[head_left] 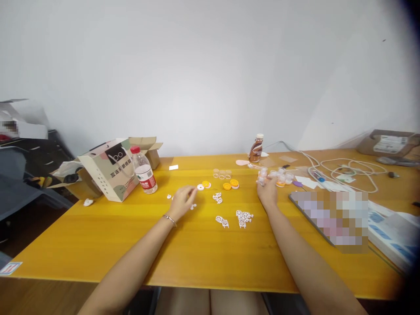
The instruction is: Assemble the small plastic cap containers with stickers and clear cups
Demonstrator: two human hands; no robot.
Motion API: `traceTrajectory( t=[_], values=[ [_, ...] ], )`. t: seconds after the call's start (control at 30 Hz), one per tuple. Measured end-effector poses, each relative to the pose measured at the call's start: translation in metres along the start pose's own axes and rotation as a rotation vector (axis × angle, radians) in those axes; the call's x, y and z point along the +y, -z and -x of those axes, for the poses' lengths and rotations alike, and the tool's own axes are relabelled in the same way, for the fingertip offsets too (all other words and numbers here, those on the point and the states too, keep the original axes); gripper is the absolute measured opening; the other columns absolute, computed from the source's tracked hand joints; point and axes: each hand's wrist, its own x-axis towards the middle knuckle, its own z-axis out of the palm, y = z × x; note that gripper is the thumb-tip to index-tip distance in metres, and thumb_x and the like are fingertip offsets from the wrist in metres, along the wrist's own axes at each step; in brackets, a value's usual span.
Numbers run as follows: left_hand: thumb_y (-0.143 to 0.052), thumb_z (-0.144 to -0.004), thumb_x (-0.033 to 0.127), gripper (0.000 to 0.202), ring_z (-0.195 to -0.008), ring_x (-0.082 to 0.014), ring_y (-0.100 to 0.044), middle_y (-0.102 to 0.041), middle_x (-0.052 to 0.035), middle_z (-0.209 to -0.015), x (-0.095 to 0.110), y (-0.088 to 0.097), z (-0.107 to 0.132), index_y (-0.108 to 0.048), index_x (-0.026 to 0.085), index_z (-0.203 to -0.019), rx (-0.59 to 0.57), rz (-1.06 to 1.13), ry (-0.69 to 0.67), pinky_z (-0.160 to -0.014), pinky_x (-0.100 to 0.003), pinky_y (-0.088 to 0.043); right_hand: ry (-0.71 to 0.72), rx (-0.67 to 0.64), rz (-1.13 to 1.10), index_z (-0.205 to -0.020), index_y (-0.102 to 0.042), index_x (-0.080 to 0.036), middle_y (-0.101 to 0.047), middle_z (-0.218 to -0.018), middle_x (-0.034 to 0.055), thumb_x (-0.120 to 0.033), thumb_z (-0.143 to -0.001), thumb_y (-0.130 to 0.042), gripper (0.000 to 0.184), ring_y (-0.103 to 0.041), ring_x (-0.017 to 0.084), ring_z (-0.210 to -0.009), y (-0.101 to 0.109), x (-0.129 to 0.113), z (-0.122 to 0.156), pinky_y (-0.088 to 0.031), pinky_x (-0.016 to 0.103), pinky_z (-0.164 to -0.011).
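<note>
My left hand (183, 202) is over the middle of the table with its fingers curled together. Its fingertips come close to a white ring (200, 187); whether they hold anything small is hidden. Beside that ring lies a yellow disc (206, 184), with more yellow discs (227, 186) to the right. My right hand (268, 195) is closed at a clear plastic piece (262, 176), next to a cluster of clear and orange pieces (285, 177). Several clear rings (222, 174) stand farther back. White spoked pieces (243, 217) lie in small groups between my arms.
A water bottle (144, 174) and a paper bag (110, 173) stand at left, with a cardboard box (149, 151) behind. A brown drink bottle (256, 150) stands at the back. White cables (341, 166) and a tablet-like slab (310, 218) lie at right.
</note>
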Motion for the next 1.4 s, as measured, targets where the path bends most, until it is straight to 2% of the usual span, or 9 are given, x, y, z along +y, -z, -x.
traceTrajectory(
  t=[0.1,0.3,0.47,0.67,1.03,1.17,1.23,1.3,1.4],
  values=[
    [-0.031,-0.086,0.032,0.029,-0.071,-0.0139,-0.054,-0.06,-0.0041,-0.078,-0.026,0.02,-0.012,-0.055,0.017,-0.084,0.107,-0.091,0.099,-0.067,-0.024,-0.039,-0.052,0.05,-0.047,-0.099,-0.032,-0.019,-0.051,-0.069,0.0016,-0.024,-0.069,-0.045,0.033,-0.054,0.021,-0.065,-0.001,0.0,-0.002,-0.04,0.033,-0.062],
    [-0.043,-0.076,0.038,0.026,-0.069,-0.0164,-0.056,-0.061,-0.0053,-0.077,-0.081,0.057,-0.016,-0.058,0.016,-0.077,-0.301,-0.264,0.212,-0.062,-0.024,-0.041,-0.014,0.143,-0.19,-0.094,-0.031,-0.018,-0.045,-0.069,-0.0002,-0.024,-0.07,-0.044,0.029,-0.048,0.017,-0.061,-0.002,-0.008,-0.001,-0.041,0.03,-0.061],
    [-0.05,-0.07,0.025,0.011,-0.061,-0.0139,-0.057,-0.063,-0.0017,-0.068,-0.092,0.058,-0.011,-0.058,0.017,-0.073,-0.412,-0.243,0.224,-0.055,-0.02,-0.04,0.069,0.133,-0.426,-0.092,-0.034,-0.018,-0.041,-0.063,-0.0031,-0.022,-0.067,-0.046,0.028,-0.044,0.014,-0.055,-0.004,-0.013,0.003,-0.04,0.029,-0.057],
    [-0.043,-0.075,0.021,0.015,-0.073,-0.0155,-0.056,-0.062,-0.0052,-0.08,-0.081,0.055,-0.018,-0.057,0.017,-0.079,-0.362,-0.286,0.211,-0.066,-0.024,-0.04,0.167,0.061,-0.431,-0.091,-0.038,-0.018,-0.041,-0.061,-0.0044,-0.023,-0.068,-0.044,0.024,-0.044,0.012,-0.054,-0.004,-0.025,0.015,-0.039,0.027,-0.056],
    [-0.05,-0.068,0.014,0.006,-0.063,-0.0155,-0.054,-0.059,-0.0042,-0.067,-0.077,0.054,-0.011,-0.055,0.016,-0.066,-0.408,-0.361,0.237,-0.057,-0.023,-0.037,0.229,0.004,-0.44,-0.089,-0.042,-0.018,-0.043,-0.062,-0.0033,-0.024,-0.069,-0.044,0.021,-0.045,0.012,-0.057,-0.005,-0.029,0.019,-0.04,0.027,-0.056],
    [-0.042,-0.076,0.016,0.012,-0.075,-0.016,-0.054,-0.058,-0.0059,-0.082,-0.046,0.043,-0.014,-0.054,0.016,-0.075,-0.33,-0.32,0.169,-0.066,-0.024,-0.039,0.249,-0.018,-0.446,-0.087,-0.041,-0.018,-0.043,-0.062,-0.0035,-0.024,-0.07,-0.044,0.019,-0.045,0.012,-0.056,-0.006,-0.03,0.02,-0.04,0.027,-0.055],
    [-0.04,-0.079,0.017,0.013,-0.076,-0.0142,-0.053,-0.057,-0.0046,-0.083,-0.024,0.029,-0.01,-0.053,0.017,-0.079,-0.326,-0.194,0.033,-0.069,-0.023,-0.04,0.259,-0.022,-0.449,-0.086,-0.041,-0.019,-0.043,-0.063,-0.0032,-0.024,-0.069,-0.044,0.018,-0.045,0.012,-0.056,-0.007,-0.03,0.021,-0.04,0.027,-0.055],
    [-0.041,-0.078,0.016,0.013,-0.074,-0.0128,-0.052,-0.055,-0.003,-0.08,-0.005,0.012,-0.002,-0.053,0.018,-0.079,-0.415,-0.056,-0.134,-0.068,-0.022,-0.04,0.265,-0.031,-0.446,-0.086,-0.041,-0.019,-0.044,-0.063,-0.0029,-0.024,-0.069,-0.044,0.017,-0.045,0.012,-0.056,-0.007,-0.03,0.021,-0.04,0.027,-0.055],
    [-0.044,-0.075,0.014,0.011,-0.067,-0.0119,-0.051,-0.053,-0.0023,-0.076,0.013,-0.007,0.009,-0.054,0.018,-0.076,-0.508,-0.012,-0.188,-0.064,-0.021,-0.04,0.274,-0.054,-0.436,-0.086,-0.041,-0.019,-0.044,-0.063,-0.0028,-0.024,-0.07,-0.044,0.018,-0.045,0.013,-0.056,-0.008,-0.03,0.022,-0.041,0.027,-0.056]
  ],
)
